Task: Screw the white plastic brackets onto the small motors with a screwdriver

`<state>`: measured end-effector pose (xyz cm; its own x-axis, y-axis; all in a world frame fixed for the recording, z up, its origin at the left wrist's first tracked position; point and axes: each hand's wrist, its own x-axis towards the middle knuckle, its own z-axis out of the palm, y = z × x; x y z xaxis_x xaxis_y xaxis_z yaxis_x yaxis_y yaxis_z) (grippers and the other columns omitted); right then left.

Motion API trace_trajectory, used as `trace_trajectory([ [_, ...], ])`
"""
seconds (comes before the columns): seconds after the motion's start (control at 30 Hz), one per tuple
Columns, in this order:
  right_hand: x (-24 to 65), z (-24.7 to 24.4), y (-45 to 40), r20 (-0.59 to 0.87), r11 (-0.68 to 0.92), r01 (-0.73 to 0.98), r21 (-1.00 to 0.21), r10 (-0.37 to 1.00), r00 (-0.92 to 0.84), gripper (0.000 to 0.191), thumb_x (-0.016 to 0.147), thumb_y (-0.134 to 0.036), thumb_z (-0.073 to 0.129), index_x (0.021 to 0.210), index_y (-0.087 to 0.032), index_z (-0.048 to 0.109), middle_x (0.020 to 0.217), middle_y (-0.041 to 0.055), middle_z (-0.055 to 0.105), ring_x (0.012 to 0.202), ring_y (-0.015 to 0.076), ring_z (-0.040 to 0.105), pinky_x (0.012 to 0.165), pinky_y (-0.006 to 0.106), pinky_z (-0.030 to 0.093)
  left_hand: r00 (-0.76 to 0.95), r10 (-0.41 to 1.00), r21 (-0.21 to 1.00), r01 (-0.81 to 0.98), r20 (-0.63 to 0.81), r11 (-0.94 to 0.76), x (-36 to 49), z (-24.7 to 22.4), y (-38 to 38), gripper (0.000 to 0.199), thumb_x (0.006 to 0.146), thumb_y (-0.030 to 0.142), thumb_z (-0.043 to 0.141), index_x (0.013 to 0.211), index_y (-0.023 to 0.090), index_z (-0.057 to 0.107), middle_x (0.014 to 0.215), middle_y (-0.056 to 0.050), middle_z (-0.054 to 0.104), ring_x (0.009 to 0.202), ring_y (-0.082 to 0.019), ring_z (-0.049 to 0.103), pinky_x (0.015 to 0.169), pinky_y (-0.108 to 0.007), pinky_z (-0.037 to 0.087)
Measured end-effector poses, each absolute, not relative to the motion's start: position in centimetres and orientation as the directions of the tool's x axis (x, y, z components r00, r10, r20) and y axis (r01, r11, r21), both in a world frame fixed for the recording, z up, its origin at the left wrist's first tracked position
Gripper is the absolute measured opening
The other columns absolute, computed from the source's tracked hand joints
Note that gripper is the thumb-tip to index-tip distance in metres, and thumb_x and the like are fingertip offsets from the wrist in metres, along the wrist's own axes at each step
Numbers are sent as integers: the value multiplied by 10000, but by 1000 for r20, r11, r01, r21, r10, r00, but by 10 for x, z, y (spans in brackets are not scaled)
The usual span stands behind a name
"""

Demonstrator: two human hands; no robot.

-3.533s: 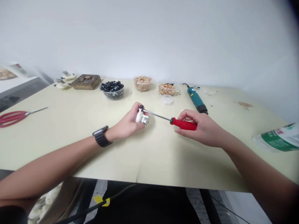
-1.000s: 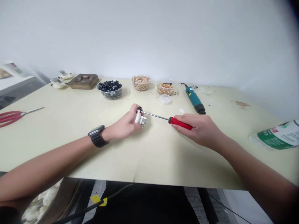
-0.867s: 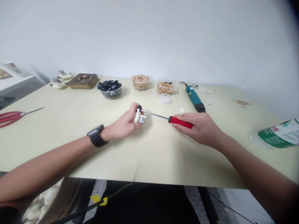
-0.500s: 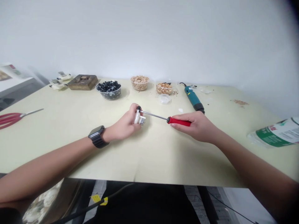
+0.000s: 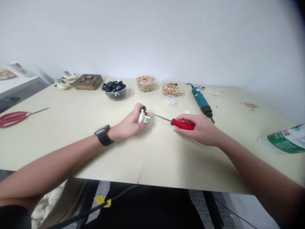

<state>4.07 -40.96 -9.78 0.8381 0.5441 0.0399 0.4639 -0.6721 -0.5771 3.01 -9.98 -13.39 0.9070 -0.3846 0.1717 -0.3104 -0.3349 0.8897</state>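
Note:
Near the middle of the table, my left hand (image 5: 130, 124) grips a small white plastic part (image 5: 141, 117) with a black piece at its top and a greyish block on its side. A dark watch is on that wrist. My right hand (image 5: 202, 128) is closed around the red handle of a screwdriver (image 5: 182, 124). The metal shaft points left, and its tip meets the black piece on the white part. Exactly how the tip sits there is too small to tell.
Behind my hands stand tubs of black pieces (image 5: 113, 92), beige bits (image 5: 145, 85) and brass-coloured bits (image 5: 170, 90). A teal power screwdriver (image 5: 201, 101) lies right of them. Red scissors (image 5: 16, 118) and a metal block (image 5: 87, 82) are left; a green-labelled bottle (image 5: 284, 141) is right.
The view has shifted slightly, so the things on the table appear a little further right. Both hands keep their holds, and the screwdriver tip remains at the black piece.

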Motion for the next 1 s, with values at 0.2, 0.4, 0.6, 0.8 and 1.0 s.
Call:
trace_trajectory([
  [0.2, 39, -100, -410, -17, -668, 388, -635, 514, 858, 274, 888, -447, 735, 1020, -243, 608, 789, -20, 695, 661, 143, 579, 616, 264, 436, 910, -393, 881, -291, 135, -372, 30, -135, -100, 463, 733, 155, 630, 1131, 209, 400, 1119, -55, 575, 896, -186, 550, 742, -327, 449],
  [0.4, 38, -101, -411, -23, -649, 362, -669, 505, 863, 281, 880, -450, 749, 994, -238, 605, 784, -14, 693, 644, 139, 572, 591, 255, 425, 914, -379, 891, -287, 145, -352, 31, -136, -99, 463, 736, 155, 642, 1133, 210, 410, 1120, -49, 576, 903, -181, 545, 747, -319, 456],
  [0.6, 38, -105, -410, 18, -645, 388, -658, 502, 865, 284, 896, -471, 741, 1018, -237, 634, 819, -1, 705, 647, 141, 589, 587, 257, 440, 920, -367, 907, -267, 140, -325, 30, -136, -99, 476, 737, 157, 657, 1139, 210, 406, 1113, -45, 566, 894, -172, 540, 733, -310, 455],
  [0.8, 30, -104, -408, 236, -709, 579, -403, 531, 814, 209, 1004, -445, 620, 1090, -269, 691, 1020, 2, 750, 836, 170, 676, 718, 297, 487, 942, -320, 953, -186, 103, -238, 28, -129, -102, 478, 727, 157, 682, 1097, 223, 387, 1125, -26, 567, 910, -169, 571, 764, -331, 488],
  [1.0, 29, -106, -409, 401, -742, 669, -45, 600, 692, 287, 1082, -446, 504, 1175, -258, 701, 1030, 8, 762, 919, 190, 713, 674, 313, 453, 948, -316, 976, -113, 49, -188, 26, -129, -105, 464, 703, 160, 687, 1059, 224, 396, 1062, -13, 559, 878, -162, 569, 753, -338, 480],
])
